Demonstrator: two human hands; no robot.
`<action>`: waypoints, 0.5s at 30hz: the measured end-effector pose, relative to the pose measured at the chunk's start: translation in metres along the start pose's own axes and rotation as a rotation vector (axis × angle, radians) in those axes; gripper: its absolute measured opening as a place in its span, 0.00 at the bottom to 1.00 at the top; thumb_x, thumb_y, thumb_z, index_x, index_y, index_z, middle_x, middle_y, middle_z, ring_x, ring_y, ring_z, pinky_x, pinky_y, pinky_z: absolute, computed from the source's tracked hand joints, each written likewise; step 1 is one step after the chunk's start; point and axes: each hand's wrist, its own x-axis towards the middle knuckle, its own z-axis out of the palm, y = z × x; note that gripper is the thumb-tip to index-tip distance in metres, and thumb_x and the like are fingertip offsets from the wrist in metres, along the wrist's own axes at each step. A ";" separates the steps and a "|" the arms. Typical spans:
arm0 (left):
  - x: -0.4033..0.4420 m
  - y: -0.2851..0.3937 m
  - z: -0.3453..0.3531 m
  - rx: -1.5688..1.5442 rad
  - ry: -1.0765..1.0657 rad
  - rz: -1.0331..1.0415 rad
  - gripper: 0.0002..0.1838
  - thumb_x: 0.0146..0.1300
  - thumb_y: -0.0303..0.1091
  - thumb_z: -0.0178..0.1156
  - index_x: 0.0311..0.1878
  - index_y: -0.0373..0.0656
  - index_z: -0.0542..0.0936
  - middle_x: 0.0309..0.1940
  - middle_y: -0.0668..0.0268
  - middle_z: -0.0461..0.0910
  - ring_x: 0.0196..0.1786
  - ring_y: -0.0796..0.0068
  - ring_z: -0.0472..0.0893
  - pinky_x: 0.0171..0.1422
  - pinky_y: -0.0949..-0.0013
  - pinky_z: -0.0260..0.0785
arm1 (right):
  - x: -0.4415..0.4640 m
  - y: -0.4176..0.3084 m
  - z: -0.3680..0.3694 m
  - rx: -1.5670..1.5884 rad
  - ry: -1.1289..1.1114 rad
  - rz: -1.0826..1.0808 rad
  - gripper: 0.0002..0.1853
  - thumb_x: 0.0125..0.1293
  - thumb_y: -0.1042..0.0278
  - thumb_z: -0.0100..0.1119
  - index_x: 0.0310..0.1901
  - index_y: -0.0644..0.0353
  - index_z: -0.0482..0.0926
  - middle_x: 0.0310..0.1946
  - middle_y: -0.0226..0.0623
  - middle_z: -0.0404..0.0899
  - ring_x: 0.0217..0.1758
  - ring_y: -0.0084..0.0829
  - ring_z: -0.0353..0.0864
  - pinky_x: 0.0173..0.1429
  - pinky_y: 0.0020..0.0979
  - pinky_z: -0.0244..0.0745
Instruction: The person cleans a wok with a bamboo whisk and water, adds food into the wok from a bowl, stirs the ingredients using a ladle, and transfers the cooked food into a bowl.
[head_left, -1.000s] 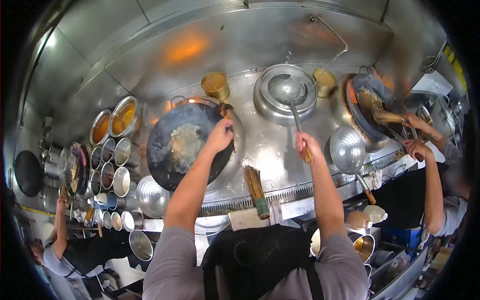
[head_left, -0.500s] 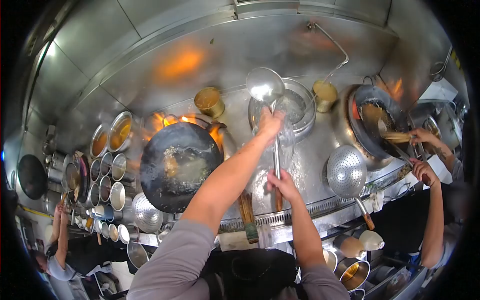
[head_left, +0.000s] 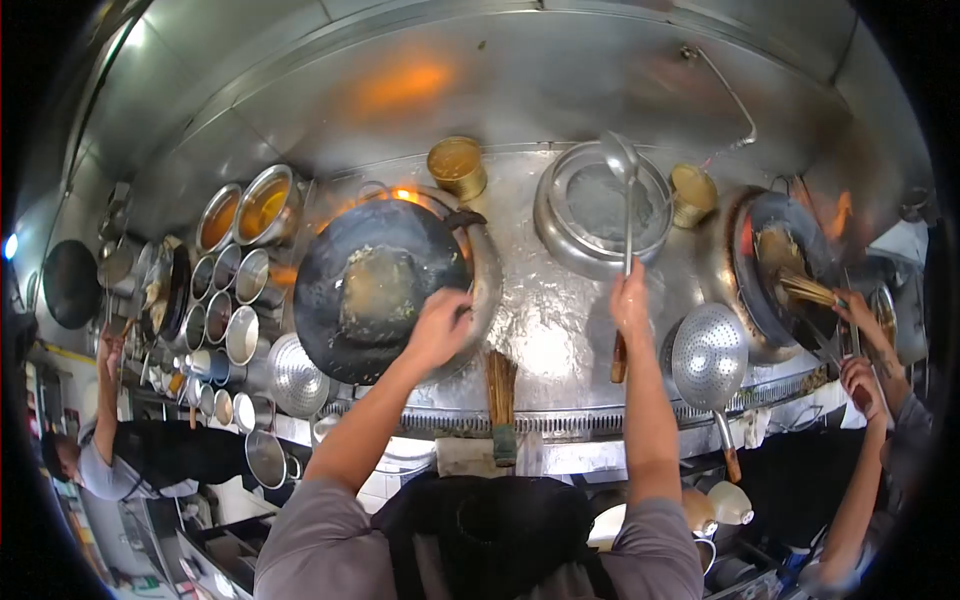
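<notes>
My left hand is at the lower right rim of a black wok, its fingers curled; what they hold, if anything, is hidden. Pale food bits and liquid lie in the wok, and flames show behind it. My right hand grips a long ladle by its handle, whose wooden end points down toward me. The ladle's bowl is raised over a round metal pot of water. A bamboo brush lies between my arms at the counter's front edge.
Behind stand two gold tins. Perforated skimmers lie on both sides. Metal cups and two bowls of orange liquid are at the left. A co-worker's hands work at a right-hand wok; another person stands far left.
My left hand has left the ladle near the pot and moved left to the wok's rim. My right hand has moved up and right with the ladle. The view has shifted.
</notes>
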 end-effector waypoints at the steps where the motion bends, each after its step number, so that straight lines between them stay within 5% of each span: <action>1: -0.037 -0.012 -0.019 0.021 0.037 -0.122 0.10 0.58 0.25 0.60 0.44 0.38 0.81 0.40 0.51 0.81 0.46 0.49 0.79 0.54 0.55 0.71 | 0.008 0.002 -0.003 -0.076 -0.014 0.008 0.24 0.70 0.69 0.49 0.65 0.71 0.63 0.39 0.69 0.79 0.43 0.67 0.80 0.48 0.56 0.73; 5: -0.155 -0.040 -0.077 0.097 0.079 -0.416 0.08 0.60 0.25 0.59 0.43 0.37 0.81 0.38 0.51 0.81 0.42 0.49 0.80 0.50 0.54 0.73 | 0.034 0.014 -0.006 -0.297 -0.087 0.122 0.17 0.68 0.71 0.48 0.55 0.72 0.69 0.42 0.71 0.80 0.48 0.67 0.81 0.50 0.57 0.75; 8: -0.186 -0.032 -0.090 0.072 0.084 -0.382 0.08 0.62 0.30 0.62 0.42 0.38 0.82 0.35 0.53 0.81 0.41 0.50 0.81 0.47 0.52 0.72 | 0.070 0.084 0.008 -0.373 -0.119 -0.052 0.11 0.66 0.71 0.50 0.46 0.68 0.73 0.32 0.60 0.82 0.34 0.59 0.84 0.37 0.53 0.78; 10: -0.177 -0.029 -0.083 0.198 -0.007 -0.331 0.10 0.64 0.39 0.64 0.36 0.41 0.81 0.32 0.56 0.81 0.40 0.53 0.81 0.44 0.51 0.70 | 0.085 0.094 0.002 0.406 -0.552 0.408 0.09 0.69 0.67 0.53 0.39 0.64 0.74 0.28 0.46 0.81 0.21 0.38 0.80 0.23 0.38 0.73; 11: -0.177 -0.033 -0.073 0.352 0.028 -0.323 0.13 0.63 0.43 0.64 0.33 0.43 0.80 0.29 0.58 0.81 0.39 0.55 0.81 0.43 0.52 0.70 | 0.059 0.042 -0.017 0.637 -0.462 0.640 0.08 0.70 0.63 0.56 0.38 0.58 0.73 0.22 0.30 0.73 0.15 0.21 0.68 0.17 0.26 0.62; 15: -0.182 -0.050 -0.055 0.615 0.035 -0.330 0.17 0.63 0.48 0.63 0.25 0.47 0.77 0.23 0.61 0.79 0.34 0.58 0.82 0.41 0.53 0.66 | 0.010 0.007 -0.031 0.906 -0.418 0.706 0.07 0.72 0.64 0.56 0.37 0.55 0.71 0.21 0.26 0.69 0.14 0.18 0.64 0.16 0.24 0.60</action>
